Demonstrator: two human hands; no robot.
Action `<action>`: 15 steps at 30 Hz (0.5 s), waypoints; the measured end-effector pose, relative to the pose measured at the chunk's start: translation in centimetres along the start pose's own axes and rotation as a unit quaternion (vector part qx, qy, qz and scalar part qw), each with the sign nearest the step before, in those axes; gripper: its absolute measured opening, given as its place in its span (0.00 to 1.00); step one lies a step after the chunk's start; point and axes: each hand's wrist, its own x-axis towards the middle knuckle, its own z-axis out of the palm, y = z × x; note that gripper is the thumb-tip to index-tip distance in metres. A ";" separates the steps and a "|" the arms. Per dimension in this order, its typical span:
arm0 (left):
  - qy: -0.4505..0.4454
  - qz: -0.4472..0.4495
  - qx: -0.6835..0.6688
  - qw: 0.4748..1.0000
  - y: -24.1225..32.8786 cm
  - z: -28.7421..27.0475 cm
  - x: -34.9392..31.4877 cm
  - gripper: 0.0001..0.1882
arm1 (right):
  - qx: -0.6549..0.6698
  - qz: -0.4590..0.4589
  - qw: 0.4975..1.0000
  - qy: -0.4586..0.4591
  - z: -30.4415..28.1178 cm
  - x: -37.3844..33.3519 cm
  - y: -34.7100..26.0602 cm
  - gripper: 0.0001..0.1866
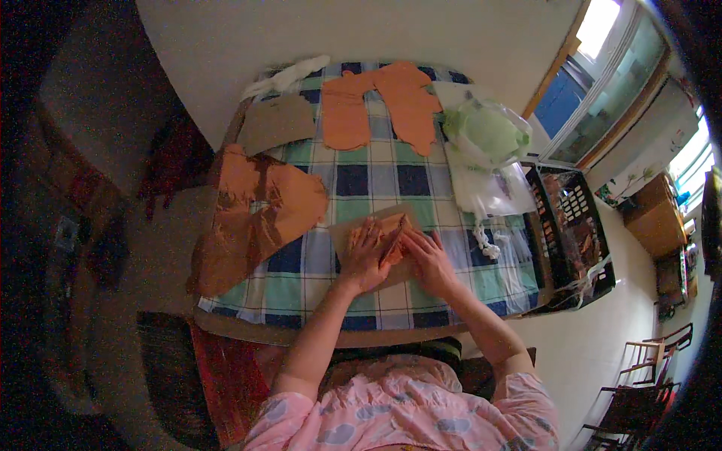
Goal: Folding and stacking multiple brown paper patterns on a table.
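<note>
folded fabric (392, 227): orange | tablecloth (363, 197): navy-mint-white plaid | bag (489, 131): pale green | crate (598, 233): black | shirt (410, 410): pink, grey-blotched

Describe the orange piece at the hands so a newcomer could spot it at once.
Find the blue, green and white checked cloth. Near its front edge, mid-width, a tan sheet lies beneath the left hand and right hand. The orange piece sits between them, looking folded and smaller than the orange sheets spread elsewhere.
</note>
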 end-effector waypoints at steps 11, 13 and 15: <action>-0.040 -0.022 -0.022 0.999 0.8 -0.4 0.5 0.30 | 0.033 0.003 0.999 0.039 1.6 0.2 1.8 0.19; -0.037 -0.004 0.029 0.999 1.1 -0.6 0.2 0.30 | 0.045 0.036 0.997 0.060 -0.6 -0.4 1.9 0.17; -0.036 0.015 0.080 0.996 1.1 -0.4 0.1 0.30 | 0.057 0.072 0.992 0.082 -2.0 -0.4 2.2 0.17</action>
